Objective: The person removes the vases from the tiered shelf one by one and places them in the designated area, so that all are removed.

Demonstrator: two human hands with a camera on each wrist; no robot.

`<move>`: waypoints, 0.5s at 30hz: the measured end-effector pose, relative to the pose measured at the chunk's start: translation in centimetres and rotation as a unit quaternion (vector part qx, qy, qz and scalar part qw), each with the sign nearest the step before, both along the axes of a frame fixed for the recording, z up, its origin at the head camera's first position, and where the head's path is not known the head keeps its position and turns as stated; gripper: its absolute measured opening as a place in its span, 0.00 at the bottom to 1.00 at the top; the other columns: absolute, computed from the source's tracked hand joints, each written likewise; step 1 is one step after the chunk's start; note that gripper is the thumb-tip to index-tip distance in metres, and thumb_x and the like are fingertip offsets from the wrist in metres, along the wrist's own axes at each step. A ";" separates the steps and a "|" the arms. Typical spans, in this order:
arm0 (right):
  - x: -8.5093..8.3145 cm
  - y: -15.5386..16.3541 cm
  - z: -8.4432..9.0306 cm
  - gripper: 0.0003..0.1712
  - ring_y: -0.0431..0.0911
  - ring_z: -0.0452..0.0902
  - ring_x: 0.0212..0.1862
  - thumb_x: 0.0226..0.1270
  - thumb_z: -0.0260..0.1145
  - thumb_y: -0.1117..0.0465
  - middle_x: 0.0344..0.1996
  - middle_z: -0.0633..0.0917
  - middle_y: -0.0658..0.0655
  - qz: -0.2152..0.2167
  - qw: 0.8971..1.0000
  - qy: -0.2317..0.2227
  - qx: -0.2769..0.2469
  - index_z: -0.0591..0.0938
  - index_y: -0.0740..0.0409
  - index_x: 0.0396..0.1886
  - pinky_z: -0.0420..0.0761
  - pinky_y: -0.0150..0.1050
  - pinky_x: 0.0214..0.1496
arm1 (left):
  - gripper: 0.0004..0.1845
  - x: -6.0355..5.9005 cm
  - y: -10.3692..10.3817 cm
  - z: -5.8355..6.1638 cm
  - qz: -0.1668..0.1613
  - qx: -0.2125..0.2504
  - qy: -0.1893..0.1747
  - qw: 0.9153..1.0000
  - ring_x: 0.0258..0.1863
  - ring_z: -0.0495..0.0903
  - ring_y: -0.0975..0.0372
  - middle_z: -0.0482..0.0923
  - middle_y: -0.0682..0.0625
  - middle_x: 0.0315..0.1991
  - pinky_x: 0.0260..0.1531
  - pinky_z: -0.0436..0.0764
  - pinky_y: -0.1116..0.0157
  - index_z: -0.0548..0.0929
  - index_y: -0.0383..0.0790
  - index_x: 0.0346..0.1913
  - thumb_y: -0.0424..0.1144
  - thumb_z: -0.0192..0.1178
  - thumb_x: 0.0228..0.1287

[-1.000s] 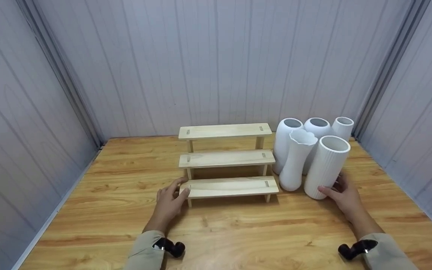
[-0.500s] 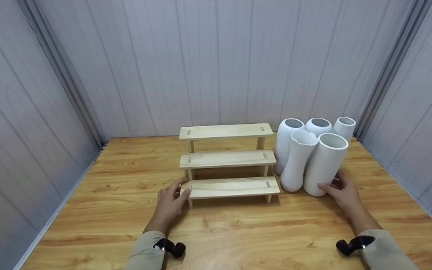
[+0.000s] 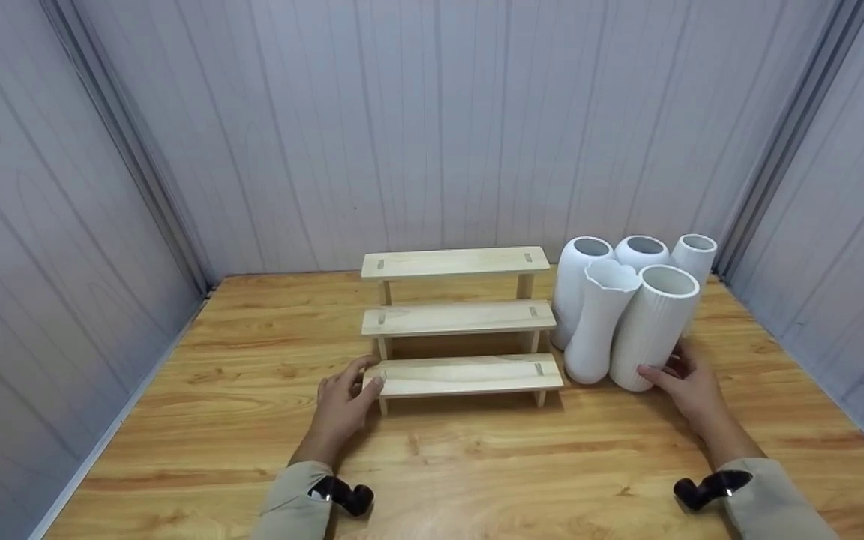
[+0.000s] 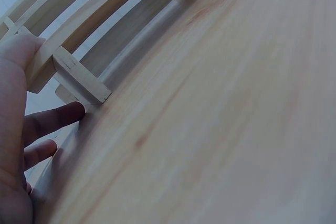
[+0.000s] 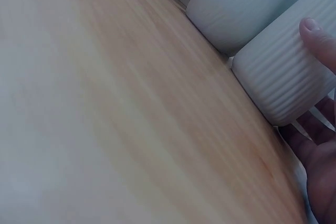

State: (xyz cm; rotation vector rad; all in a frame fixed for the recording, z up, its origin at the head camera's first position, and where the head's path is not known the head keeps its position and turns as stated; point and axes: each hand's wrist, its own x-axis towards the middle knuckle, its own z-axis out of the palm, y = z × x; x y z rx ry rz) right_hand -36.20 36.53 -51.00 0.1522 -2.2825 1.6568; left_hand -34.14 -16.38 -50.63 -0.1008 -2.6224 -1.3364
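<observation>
A three-step wooden stand [image 3: 458, 319] sits mid-table. My left hand [image 3: 361, 375] holds the left end of its lowest step, thumb on the front edge and fingers round the end. In the left wrist view the fingers [image 4: 52, 119] reach the stand's leg [image 4: 79, 80]. My right hand [image 3: 668, 367] grips the base of a white ribbed vase [image 3: 653, 326], thumb in front and fingers behind. The ribbed vase [image 5: 283, 77] stands against a scalloped white vase [image 3: 601, 319]. Its rim leans a little to the right.
Three more white vases [image 3: 582, 281] [image 3: 642, 251] [image 3: 694, 255] are clustered behind, at the table's far right corner. Grey panel walls close in the wooden table [image 3: 477, 465] on three sides. Bare tabletop stretches in front of and left of the stand.
My right hand has drawn the ribbed vase slightly left and back, closing the gap to the scalloped vase. The left hand has stayed on the stand.
</observation>
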 end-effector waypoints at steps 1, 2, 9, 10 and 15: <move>0.0 0.0 0.1 0.44 0.42 0.66 0.54 0.54 0.70 0.62 0.58 0.67 0.60 -0.001 1.000 0.000 -0.004 0.58 0.62 0.67 0.69 0.24 0.50 | 0.22 0.0 0.0 0.0 -0.001 0.002 0.000 1.000 0.57 0.63 0.55 0.74 0.50 0.50 0.61 0.47 0.51 0.73 0.62 0.58 0.60 0.53 0.60; 0.0 -0.1 0.2 0.44 0.43 0.66 0.54 0.54 0.70 0.63 0.58 0.67 0.60 0.000 1.000 0.001 -0.008 0.58 0.63 0.67 0.69 0.24 0.50 | 0.22 0.0 0.0 -0.1 -0.002 0.005 -0.001 1.000 0.56 0.62 0.55 0.73 0.50 0.50 0.60 0.49 0.51 0.73 0.63 0.58 0.60 0.53 0.60; 1.0 -1.0 1.5 0.42 0.43 0.67 0.52 0.54 0.70 0.65 0.55 0.69 0.61 -0.001 1.000 0.015 -0.014 0.58 0.69 0.65 0.70 0.24 0.49 | 0.22 0.0 -0.1 -0.2 0.002 0.013 -0.002 1.000 0.56 0.61 0.55 0.73 0.49 0.49 0.58 0.51 0.51 0.73 0.64 0.57 0.60 0.54 0.60; 1.1 -1.1 1.6 0.42 0.42 0.67 0.52 0.54 0.70 0.66 0.54 0.69 0.59 0.000 1.000 0.017 -0.018 0.58 0.69 0.65 0.70 0.24 0.49 | 0.22 0.0 0.0 -0.2 0.003 0.012 0.000 1.000 0.56 0.61 0.55 0.73 0.49 0.49 0.58 0.50 0.51 0.73 0.63 0.57 0.60 0.54 0.60; 1.3 -1.3 1.7 0.39 0.41 0.68 0.50 0.53 0.69 0.70 0.51 0.71 0.52 0.009 0.999 0.026 -0.042 0.60 0.69 0.63 0.71 0.25 0.49 | 0.21 -0.1 0.1 -0.1 0.003 0.001 0.009 1.000 0.54 0.65 0.55 0.75 0.50 0.48 0.59 0.47 0.53 0.74 0.62 0.56 0.58 0.55 0.61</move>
